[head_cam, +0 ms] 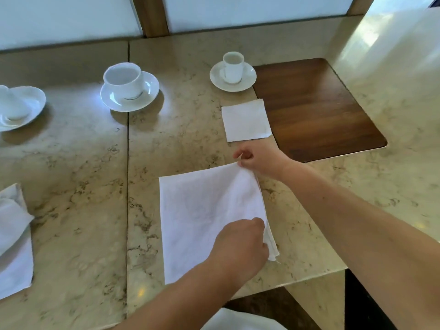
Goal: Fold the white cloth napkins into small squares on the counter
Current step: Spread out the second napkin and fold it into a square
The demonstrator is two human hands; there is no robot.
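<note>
Two hands pinch the napkin's (pixel 204 215) right edge on the counter (pixel 78 186): right hand (pixel 260 158) at its far corner, left hand (pixel 240 246) at the near one. At twelve o'clock lies a folded square (pixel 246 120); bare counter stretches toward nine o'clock.

Three cup-and-saucer sets are sitting on the surface (pixel 71 163): one (pixel 232 72) just beyond the small folded square (pixel 246 120), one (pixel 129 89) farther left of it, one (pixel 17 107) at the far left edge. White napkins on the surface are numbering three: that square, a larger one (pixel 204 215) nearer than it, a rumpled one (pixel 13 241) far left.
</note>
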